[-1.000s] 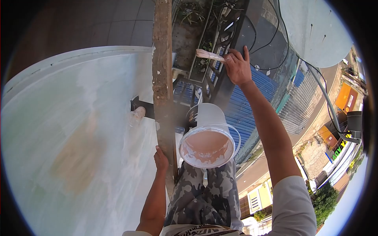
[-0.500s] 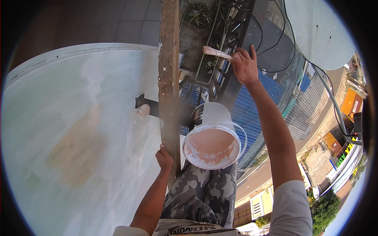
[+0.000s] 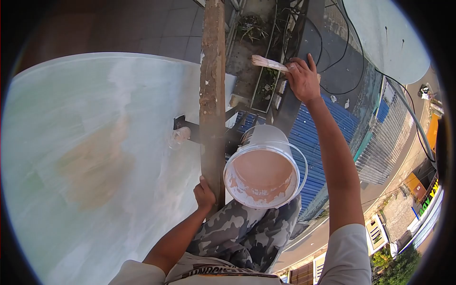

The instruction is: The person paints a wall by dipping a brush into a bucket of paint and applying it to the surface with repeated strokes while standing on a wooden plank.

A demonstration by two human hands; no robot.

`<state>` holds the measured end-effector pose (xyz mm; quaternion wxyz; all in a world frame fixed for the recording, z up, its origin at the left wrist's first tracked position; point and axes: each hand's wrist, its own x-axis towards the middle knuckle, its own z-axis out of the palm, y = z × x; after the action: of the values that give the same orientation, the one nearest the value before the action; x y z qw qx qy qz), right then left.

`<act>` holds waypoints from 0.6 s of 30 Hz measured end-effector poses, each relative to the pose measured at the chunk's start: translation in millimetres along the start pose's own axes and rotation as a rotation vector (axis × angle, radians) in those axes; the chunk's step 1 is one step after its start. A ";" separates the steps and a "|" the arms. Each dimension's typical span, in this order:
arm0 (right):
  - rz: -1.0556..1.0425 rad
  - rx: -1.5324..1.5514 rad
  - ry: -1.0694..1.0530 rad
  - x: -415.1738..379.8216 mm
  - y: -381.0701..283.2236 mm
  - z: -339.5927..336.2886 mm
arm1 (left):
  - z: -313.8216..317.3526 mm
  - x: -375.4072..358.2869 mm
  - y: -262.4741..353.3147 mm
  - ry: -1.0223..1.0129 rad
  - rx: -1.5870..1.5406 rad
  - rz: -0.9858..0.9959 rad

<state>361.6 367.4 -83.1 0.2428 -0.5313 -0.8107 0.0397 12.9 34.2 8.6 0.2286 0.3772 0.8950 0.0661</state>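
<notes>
A paintbrush (image 3: 269,63) with pinkish paint on its bristles and handle sticks out to the left from my right hand (image 3: 304,80). That hand is closed round it at arm's length, with a finger or two raised. My left hand (image 3: 204,195) clasps the edge of a rough, paint-spotted wooden plank (image 3: 212,90); part of its grip is hidden. Between my arms, just right of the plank and above my knees, a white bucket (image 3: 270,134) tilts its mouth toward me. Pale pink paint (image 3: 266,168) fills part of it and streaks its inner wall. Its wire handle hangs to the right.
A large pale wall (image 3: 156,95) with a tan patch (image 3: 97,164) curves along the left. A dark bracket (image 3: 179,124) with a paint-smeared end meets it. Far below lie blue corrugated roofing (image 3: 317,135), a street and buildings. Black cables (image 3: 354,42) loop at upper right.
The whole view has shifted slightly, so the plank, bucket and roofs sit farther right. Both hands keep their grips, and the brush stays raised at nearly the same place.
</notes>
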 end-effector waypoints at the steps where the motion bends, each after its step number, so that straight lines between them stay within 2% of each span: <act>1: 0.000 0.004 0.001 -0.4 -1.1 0.7 | -1.0 1.3 0.2 -0.027 -0.007 -0.013; 3: 0.005 -0.007 0.007 -2.1 -1.8 3.0 | -3.2 1.1 0.5 -0.087 -0.022 -0.046; 15: -0.048 -0.001 0.025 -8.1 0.1 12.1 | -4.6 3.3 3.6 -0.133 -0.044 -0.007; 18: -0.068 -0.013 0.015 -8.1 -1.9 13.4 | -8.6 5.7 0.0 -0.245 -0.063 -0.006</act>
<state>356.8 362.0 -97.2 0.2468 -0.5054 -0.8265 0.0223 5.4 38.7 14.1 0.3479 0.3725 0.8591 0.0468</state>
